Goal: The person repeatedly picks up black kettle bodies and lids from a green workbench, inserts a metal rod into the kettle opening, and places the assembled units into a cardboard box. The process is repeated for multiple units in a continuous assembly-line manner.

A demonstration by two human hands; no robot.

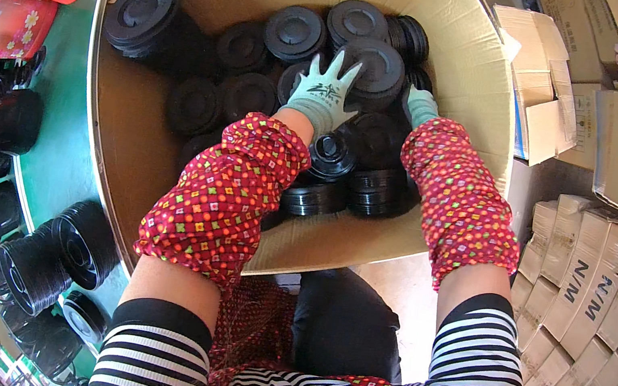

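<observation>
Lids: stacks of round black plastic lids (295, 31) fill the big tan cardboard box (464, 47) in front of me, some upright, some tipped on edge.
My left hand (324, 91): in a pale green knit glove, fingers spread wide, flat on a stack of lids (379, 70) near the box's middle.
My right hand (422, 106): same kind of glove, pushed down beside that stack; its fingers are hidden, so I cannot tell their grip.
Sleeves: red patterned cloth covers (223, 195) over both my forearms.
Left of box: green table (58, 151) with nested black plastic bowls (58, 253) and red trays (14, 25).
Right of box: folded brown cartons (580, 279), stacked.
</observation>
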